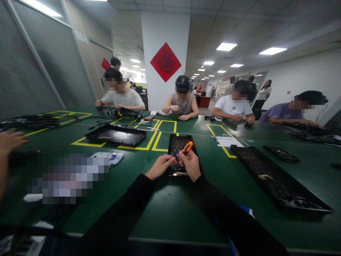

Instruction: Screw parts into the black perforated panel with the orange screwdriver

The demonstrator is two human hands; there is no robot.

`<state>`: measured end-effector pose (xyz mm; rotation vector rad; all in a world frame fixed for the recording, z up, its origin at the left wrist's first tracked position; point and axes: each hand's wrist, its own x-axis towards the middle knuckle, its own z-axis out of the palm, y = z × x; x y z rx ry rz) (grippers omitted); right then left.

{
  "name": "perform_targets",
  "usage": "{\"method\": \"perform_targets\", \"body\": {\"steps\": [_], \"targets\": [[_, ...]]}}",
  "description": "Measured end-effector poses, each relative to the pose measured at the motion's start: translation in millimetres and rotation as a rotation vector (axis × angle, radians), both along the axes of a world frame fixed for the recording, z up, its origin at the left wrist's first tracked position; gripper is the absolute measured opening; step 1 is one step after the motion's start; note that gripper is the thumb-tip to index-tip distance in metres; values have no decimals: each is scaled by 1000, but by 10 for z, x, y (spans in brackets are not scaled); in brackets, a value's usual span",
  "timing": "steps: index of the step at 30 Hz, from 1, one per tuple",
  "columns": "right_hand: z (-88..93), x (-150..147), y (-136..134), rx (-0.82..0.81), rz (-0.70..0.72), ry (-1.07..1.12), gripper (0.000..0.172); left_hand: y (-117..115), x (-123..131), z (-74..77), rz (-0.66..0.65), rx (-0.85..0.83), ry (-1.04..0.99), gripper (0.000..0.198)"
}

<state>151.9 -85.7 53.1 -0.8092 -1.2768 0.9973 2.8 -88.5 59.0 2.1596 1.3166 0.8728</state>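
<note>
In front of me on the green table lies a small black tray-like panel [174, 143] with rows of knobbly shapes inside. My right hand [193, 165] is closed around a tool with an orange and black handle [188, 147], which points up and to the right above the panel. The tool's working end is hidden by the fingers or too small to see. Opposite it, my left hand [160, 167] hovers over the panel's left side with its thumb and fingers pinched together. What they pinch, if anything, cannot be made out. The fingertips of both hands are close together.
A black shallow tray [115, 135] lies at the left, a long black panel [277, 179] at the right. Cables [29, 121] and a plastic packet [113, 158] sit left. Another person's hand [12, 142] reaches in there. Several people sit across the table [149, 213].
</note>
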Motion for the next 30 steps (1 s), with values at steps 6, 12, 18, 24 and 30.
{"method": "perform_targets", "body": {"steps": [6, 12, 18, 24, 30], "targets": [[0, 3, 2, -2, 5, -16, 27, -94, -13, -33, 114, 49, -21, 52], [-7, 10, 2, 19, 9, -47, 25, -70, 17, -30, 75, 105, -16, 53], [-14, 16, 1, 26, 8, -73, 23, -77, -8, -42, 87, 129, -10, 37], [-12, 9, -1, 12, 2, -61, 25, -45, -90, -94, 116, 178, -80, 45], [-19, 4, 1, 14, 24, -66, 27, 14, -67, -177, 42, 217, -94, 44]]}}
